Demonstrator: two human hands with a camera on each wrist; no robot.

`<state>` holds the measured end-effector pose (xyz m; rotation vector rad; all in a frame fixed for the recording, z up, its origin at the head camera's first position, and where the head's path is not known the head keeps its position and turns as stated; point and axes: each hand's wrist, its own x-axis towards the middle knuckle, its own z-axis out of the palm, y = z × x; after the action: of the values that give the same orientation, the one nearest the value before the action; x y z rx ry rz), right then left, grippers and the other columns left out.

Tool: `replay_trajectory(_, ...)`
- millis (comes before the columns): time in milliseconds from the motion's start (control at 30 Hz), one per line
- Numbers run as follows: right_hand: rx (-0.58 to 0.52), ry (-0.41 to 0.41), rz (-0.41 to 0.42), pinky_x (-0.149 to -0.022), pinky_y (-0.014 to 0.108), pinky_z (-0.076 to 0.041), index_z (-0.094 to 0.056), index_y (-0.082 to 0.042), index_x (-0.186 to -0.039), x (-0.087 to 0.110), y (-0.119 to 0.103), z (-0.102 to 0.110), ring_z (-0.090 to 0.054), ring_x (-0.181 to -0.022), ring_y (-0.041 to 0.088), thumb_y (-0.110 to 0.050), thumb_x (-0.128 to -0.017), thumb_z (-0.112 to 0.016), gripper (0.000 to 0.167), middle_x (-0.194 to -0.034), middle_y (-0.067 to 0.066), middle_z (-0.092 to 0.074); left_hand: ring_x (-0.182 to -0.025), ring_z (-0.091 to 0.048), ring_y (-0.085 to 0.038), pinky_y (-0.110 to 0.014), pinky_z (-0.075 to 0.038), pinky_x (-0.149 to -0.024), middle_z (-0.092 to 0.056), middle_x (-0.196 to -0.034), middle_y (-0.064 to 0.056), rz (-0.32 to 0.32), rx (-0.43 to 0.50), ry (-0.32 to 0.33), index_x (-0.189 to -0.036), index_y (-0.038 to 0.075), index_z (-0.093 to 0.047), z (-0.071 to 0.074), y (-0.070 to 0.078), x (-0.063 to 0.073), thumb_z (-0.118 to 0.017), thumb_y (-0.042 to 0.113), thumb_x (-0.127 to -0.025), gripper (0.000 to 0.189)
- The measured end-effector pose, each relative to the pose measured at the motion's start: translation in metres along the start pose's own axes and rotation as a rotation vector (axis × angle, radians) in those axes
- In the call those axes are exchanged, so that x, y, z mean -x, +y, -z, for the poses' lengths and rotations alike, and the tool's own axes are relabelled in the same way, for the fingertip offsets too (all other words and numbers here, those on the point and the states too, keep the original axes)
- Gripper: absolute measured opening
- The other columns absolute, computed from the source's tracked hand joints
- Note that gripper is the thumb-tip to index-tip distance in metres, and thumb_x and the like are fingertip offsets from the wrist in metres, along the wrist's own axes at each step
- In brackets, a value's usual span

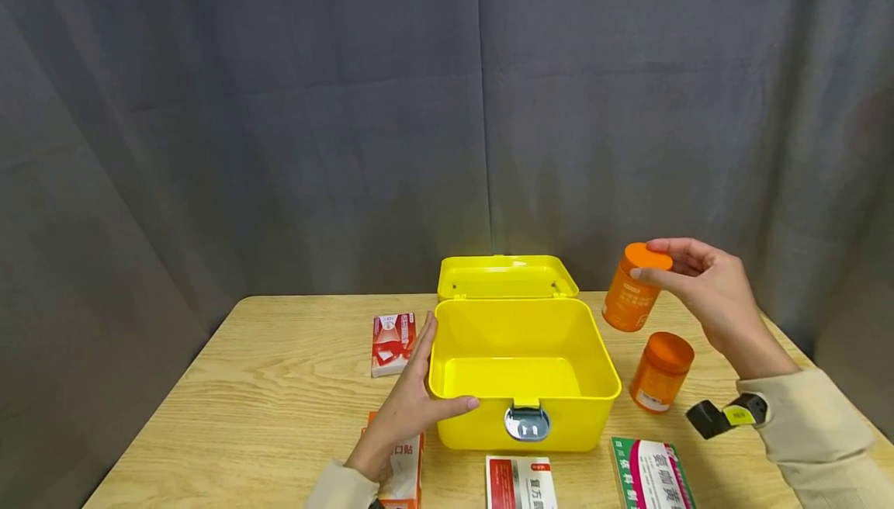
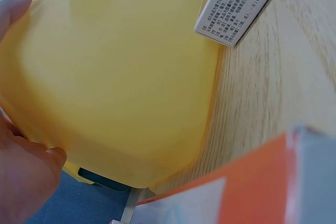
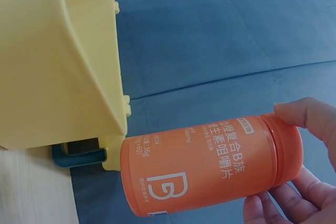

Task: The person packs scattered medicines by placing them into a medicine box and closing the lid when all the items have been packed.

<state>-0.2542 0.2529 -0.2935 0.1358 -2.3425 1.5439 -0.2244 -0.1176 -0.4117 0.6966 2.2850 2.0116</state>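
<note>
A yellow box (image 1: 524,427) with its lid (image 1: 506,280) swung back and a metal latch at the front stands on the table, nothing inside it. My left hand (image 1: 408,404) rests on its front left corner, fingers straight along the left wall and thumb along the front rim. In the left wrist view, fingers (image 2: 26,166) touch the box wall (image 2: 121,77). My right hand (image 1: 708,292) holds an orange pill bottle (image 1: 630,298) by its cap, raised and tilted, right of the box. The right wrist view shows thumb and fingers around the bottle's (image 3: 199,166) cap end.
A second orange bottle (image 1: 662,373) stands right of the box. A red-and-white carton (image 1: 393,344) lies to the left, an orange-and-white carton (image 1: 405,466) under the left forearm. In front lie a red-and-white carton (image 1: 520,484) and a green-and-pink carton (image 1: 651,474). A grey curtain (image 1: 349,121) hangs behind.
</note>
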Motion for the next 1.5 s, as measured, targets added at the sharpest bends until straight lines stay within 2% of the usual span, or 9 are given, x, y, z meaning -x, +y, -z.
replay_trajectory(333, -0.042, -0.057, 0.03, -0.076, 0.015, -0.051, -0.059, -0.002, -0.122, 0.0, -0.018, -0.006, -0.06, -0.09, 0.01, -0.024, -0.085, -0.077, 0.046, -0.103, -0.01, -0.063, -0.136, -0.033, -0.035, -0.052, -0.036, -0.104, 0.003, -0.16, 0.008, 0.004, 0.022, -0.003, -0.157, 0.023, -0.003, -0.001, 0.001, 0.0, -0.084, 0.019, -0.076, 0.115)
replay_trajectory(467, -0.025, -0.096, 0.043, -0.078, 0.015, -0.051, -0.059, -0.002, -0.124, 0.002, -0.021, -0.01, -0.061, -0.092, 0.011, -0.026, -0.086, -0.076, 0.048, -0.106, -0.009, -0.063, -0.134, -0.036, -0.037, -0.052, -0.037, -0.103, 0.004, -0.161, 0.004, 0.002, 0.03, -0.006, -0.157, 0.022, -0.002, -0.002, 0.001, -0.001, -0.083, 0.016, -0.076, 0.115)
replay_trajectory(800, 0.019, -0.161, 0.073, -0.08, 0.017, -0.05, -0.057, -0.002, -0.126, 0.005, -0.03, -0.024, -0.058, -0.101, 0.018, -0.03, -0.088, -0.074, 0.05, -0.118, 0.005, -0.06, -0.133, -0.037, -0.037, -0.053, -0.038, -0.102, 0.004, -0.161, 0.003, 0.008, 0.054, -0.009, -0.157, 0.022, -0.003, -0.004, -0.001, 0.0, -0.082, 0.018, -0.078, 0.112)
replay_trajectory(933, 0.033, -0.187, 0.066, -0.081, 0.019, -0.05, -0.057, -0.003, -0.126, 0.005, -0.037, -0.03, -0.057, -0.102, 0.021, -0.031, -0.087, -0.074, 0.051, -0.121, 0.009, -0.059, -0.132, -0.039, -0.036, -0.049, -0.04, -0.101, 0.005, -0.161, 0.003, 0.0, 0.063, -0.017, -0.157, 0.022, -0.001, -0.004, 0.0, 0.0, -0.081, 0.017, -0.078, 0.113)
replay_trajectory(1100, 0.029, -0.237, 0.062, -0.086, 0.025, -0.049, -0.058, -0.005, -0.125, 0.004, -0.043, -0.04, -0.058, -0.103, 0.023, -0.033, -0.086, -0.075, 0.051, -0.122, 0.01, -0.06, -0.128, -0.044, -0.032, -0.04, -0.044, -0.099, 0.004, -0.161, 0.004, -0.004, 0.067, -0.021, -0.157, 0.023, 0.0, -0.004, -0.001, -0.001, -0.08, 0.017, -0.08, 0.111)
replay_trajectory(1300, 0.039, -0.28, 0.066, -0.092, 0.034, -0.05, -0.059, -0.005, -0.122, 0.003, -0.044, -0.056, -0.058, -0.104, 0.026, -0.032, -0.085, -0.076, 0.049, -0.121, 0.01, -0.06, -0.126, -0.046, -0.027, -0.038, -0.044, -0.1, 0.002, -0.161, 0.003, 0.01, 0.057, -0.012, -0.157, 0.027, -0.001, -0.004, 0.0, 0.001, -0.078, 0.018, -0.082, 0.108)
replay_trajectory(1500, 0.024, -0.321, 0.071, -0.094, 0.039, -0.05, -0.059, -0.003, -0.121, 0.005, -0.043, -0.071, -0.059, -0.105, 0.028, -0.027, -0.084, -0.078, 0.048, -0.121, 0.013, -0.061, -0.122, -0.05, -0.027, -0.037, -0.046, -0.098, -0.009, -0.16, 0.0, 0.017, 0.067, -0.017, -0.157, 0.024, 0.0, -0.005, 0.001, 0.001, -0.078, 0.018, -0.082, 0.109)
